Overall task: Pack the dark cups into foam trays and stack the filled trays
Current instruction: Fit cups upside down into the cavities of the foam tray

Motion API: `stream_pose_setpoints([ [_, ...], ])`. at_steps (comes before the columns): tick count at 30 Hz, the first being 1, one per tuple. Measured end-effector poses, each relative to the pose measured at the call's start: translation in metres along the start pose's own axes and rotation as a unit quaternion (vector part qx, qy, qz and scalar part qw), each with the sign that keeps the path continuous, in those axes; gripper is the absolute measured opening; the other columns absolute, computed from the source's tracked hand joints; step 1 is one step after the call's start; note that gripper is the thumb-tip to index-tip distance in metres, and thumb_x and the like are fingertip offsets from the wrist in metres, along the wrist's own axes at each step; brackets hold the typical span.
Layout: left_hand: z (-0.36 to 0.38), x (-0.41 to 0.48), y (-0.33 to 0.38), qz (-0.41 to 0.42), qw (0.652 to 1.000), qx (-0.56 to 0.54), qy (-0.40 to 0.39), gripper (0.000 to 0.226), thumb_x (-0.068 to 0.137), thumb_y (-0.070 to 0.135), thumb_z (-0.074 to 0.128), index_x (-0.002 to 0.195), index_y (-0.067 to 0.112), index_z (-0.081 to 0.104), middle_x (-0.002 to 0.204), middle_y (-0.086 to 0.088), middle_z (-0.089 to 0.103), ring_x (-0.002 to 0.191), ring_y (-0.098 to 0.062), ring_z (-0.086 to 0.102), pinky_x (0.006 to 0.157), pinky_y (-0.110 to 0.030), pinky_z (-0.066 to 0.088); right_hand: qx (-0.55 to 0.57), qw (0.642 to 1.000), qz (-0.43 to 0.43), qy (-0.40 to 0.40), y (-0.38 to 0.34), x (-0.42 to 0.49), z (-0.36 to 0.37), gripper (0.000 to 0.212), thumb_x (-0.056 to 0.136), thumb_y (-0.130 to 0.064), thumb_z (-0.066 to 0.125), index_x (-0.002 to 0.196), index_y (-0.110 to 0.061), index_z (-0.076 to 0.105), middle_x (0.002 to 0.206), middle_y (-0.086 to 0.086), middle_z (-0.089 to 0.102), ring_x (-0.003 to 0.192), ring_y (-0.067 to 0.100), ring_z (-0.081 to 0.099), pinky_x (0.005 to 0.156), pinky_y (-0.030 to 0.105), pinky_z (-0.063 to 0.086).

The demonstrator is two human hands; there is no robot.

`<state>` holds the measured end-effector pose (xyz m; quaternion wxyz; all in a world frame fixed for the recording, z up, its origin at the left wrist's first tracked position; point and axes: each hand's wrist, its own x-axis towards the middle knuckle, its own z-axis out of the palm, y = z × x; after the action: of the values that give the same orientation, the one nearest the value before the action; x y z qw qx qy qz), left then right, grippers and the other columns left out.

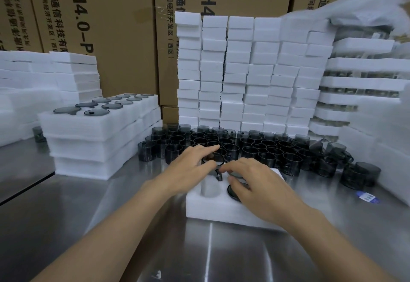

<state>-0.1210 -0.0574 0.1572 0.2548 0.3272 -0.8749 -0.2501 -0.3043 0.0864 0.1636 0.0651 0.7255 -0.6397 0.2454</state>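
Note:
A white foam tray (213, 211) lies on the steel table in front of me. My left hand (190, 166) lies over a dark cup (218, 165) at the tray's far left pocket, fingers stretched across its rim. My right hand (255, 181) rests with curled fingers on another dark cup (233, 190) seated in the near right pocket. The near left pocket (208, 187) shows bare foam. Behind the tray stands a crowd of loose dark cups (255, 146), upright and close together.
A stack of filled trays (95, 139) with cup rims showing stands at the left. Tall columns of white foam blocks (248, 70) rise behind the cups, more foam trays (363, 86) at the right, cardboard boxes (111, 26) at the back. A blue-white label (367, 197) lies on the table.

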Motion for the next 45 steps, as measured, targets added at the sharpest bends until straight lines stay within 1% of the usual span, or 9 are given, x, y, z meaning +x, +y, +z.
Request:
stream_pose_setpoints([
  [4, -0.003, 0.001, 0.000, -0.024, 0.999, 0.012, -0.033, 0.082, 0.085, 0.074, 0.031, 0.160, 0.042, 0.045, 0.163, 0.019, 0.044, 0.150, -0.004, 0.037, 0.124, -0.039, 0.031, 0.000, 1.000, 0.004, 0.001, -0.003, -0.001, -0.001, 0.028, 0.108, -0.039, 0.047, 0.133, -0.048, 0.055, 0.116, -0.023, 0.060, 0.116, 0.005, 0.052, 0.097, 0.038, 0.050],
  [12, -0.004, -0.001, 0.001, -0.007, 0.998, 0.003, -0.056, 0.062, 0.097, 0.052, 0.052, 0.158, 0.039, 0.050, 0.162, 0.018, 0.049, 0.149, -0.003, 0.041, 0.120, -0.029, 0.031, -0.022, 0.999, 0.008, -0.024, -0.001, 0.003, 0.000, 0.030, 0.106, -0.032, 0.049, 0.124, -0.045, 0.070, 0.125, -0.027, 0.061, 0.122, 0.005, 0.049, 0.103, 0.038, 0.045],
  [19, -0.002, 0.001, -0.003, -0.014, 0.997, 0.024, -0.068, 0.055, 0.106, 0.048, 0.052, 0.160, 0.041, 0.045, 0.165, 0.018, 0.042, 0.152, -0.008, 0.037, 0.115, -0.028, 0.030, -0.004, 1.000, 0.000, 0.010, 0.016, 0.007, -0.011, 0.023, 0.104, -0.035, 0.055, 0.117, -0.040, 0.073, 0.123, -0.025, 0.063, 0.119, 0.005, 0.054, 0.103, 0.035, 0.047],
  [25, 0.000, 0.003, -0.005, -0.017, 0.997, 0.022, -0.077, 0.054, 0.110, 0.046, 0.047, 0.163, 0.038, 0.041, 0.167, 0.018, 0.038, 0.154, -0.010, 0.033, 0.109, -0.027, 0.025, -0.060, 0.969, 0.170, 0.167, 0.099, -0.008, -0.033, 0.053, 0.108, -0.027, 0.056, 0.160, -0.023, 0.046, 0.161, 0.000, 0.048, 0.149, 0.022, 0.037, 0.123, 0.041, 0.032],
  [29, 0.001, 0.003, -0.007, -0.018, 0.996, 0.014, -0.081, 0.058, 0.107, 0.050, 0.045, 0.163, 0.038, 0.040, 0.166, 0.016, 0.038, 0.154, -0.009, 0.032, 0.112, -0.027, 0.025, -0.067, 0.962, 0.257, 0.060, 0.142, -0.022, -0.017, 0.062, 0.110, -0.037, 0.052, 0.167, -0.023, 0.033, 0.173, 0.000, 0.030, 0.158, 0.028, 0.024, 0.129, 0.048, 0.024],
  [32, 0.002, 0.003, -0.007, -0.023, 0.997, 0.005, -0.079, 0.069, 0.095, 0.059, 0.043, 0.162, 0.039, 0.042, 0.163, 0.016, 0.039, 0.152, -0.008, 0.033, 0.114, -0.029, 0.026, -0.055, 0.960, 0.275, 0.005, 0.151, -0.024, -0.007, 0.063, 0.108, -0.038, 0.055, 0.166, -0.025, 0.034, 0.173, -0.002, 0.030, 0.156, 0.029, 0.031, 0.126, 0.049, 0.030],
  [38, 0.002, 0.003, -0.007, -0.025, 0.997, 0.013, -0.077, 0.055, 0.108, 0.048, 0.046, 0.162, 0.040, 0.042, 0.160, 0.015, 0.040, 0.149, -0.009, 0.036, 0.114, -0.030, 0.028, -0.089, 0.951, 0.285, 0.076, 0.149, -0.020, -0.009, 0.036, 0.099, -0.030, 0.068, 0.134, -0.027, 0.061, 0.142, 0.002, 0.055, 0.133, 0.026, 0.046, 0.104, 0.046, 0.046],
  [41, 0.003, 0.003, -0.006, -0.028, 0.997, 0.014, -0.077, 0.054, 0.109, 0.047, 0.046, 0.162, 0.040, 0.042, 0.160, 0.014, 0.040, 0.148, -0.010, 0.037, 0.116, -0.032, 0.029, -0.081, 0.948, 0.287, 0.109, 0.149, -0.021, -0.009, 0.019, 0.094, -0.021, 0.073, 0.108, -0.026, 0.061, 0.129, 0.001, 0.053, 0.125, 0.026, 0.043, 0.094, 0.042, 0.045],
  [45, 0.002, 0.002, -0.004, -0.026, 0.997, 0.022, -0.071, 0.053, 0.109, 0.046, 0.046, 0.161, 0.039, 0.043, 0.161, 0.012, 0.040, 0.150, -0.011, 0.036, 0.118, -0.033, 0.029, -0.008, 0.944, 0.315, 0.098, 0.142, -0.019, -0.011, 0.022, 0.089, -0.028, 0.081, 0.087, -0.024, 0.060, 0.117, -0.003, 0.053, 0.108, 0.026, 0.056, 0.089, 0.042, 0.051],
])
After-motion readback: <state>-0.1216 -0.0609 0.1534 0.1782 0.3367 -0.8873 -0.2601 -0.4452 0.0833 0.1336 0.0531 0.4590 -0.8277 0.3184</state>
